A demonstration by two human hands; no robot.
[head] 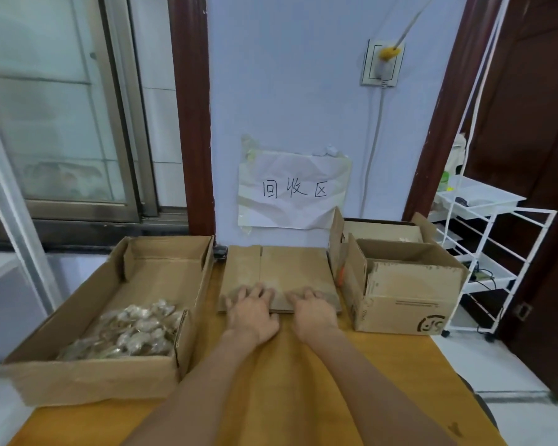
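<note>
While the flattened box (279, 275) lies at the table's (290, 365) far edge, I press both hands (253, 312) (313, 312) flat on its near edge, fingers spread.

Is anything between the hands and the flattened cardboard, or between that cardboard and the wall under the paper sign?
Nothing visible. The left hand and right hand rest on the near edge of the flattened cardboard, whose far edge seems to reach the wall below the paper sign. The big box and small box only flank it.
</note>
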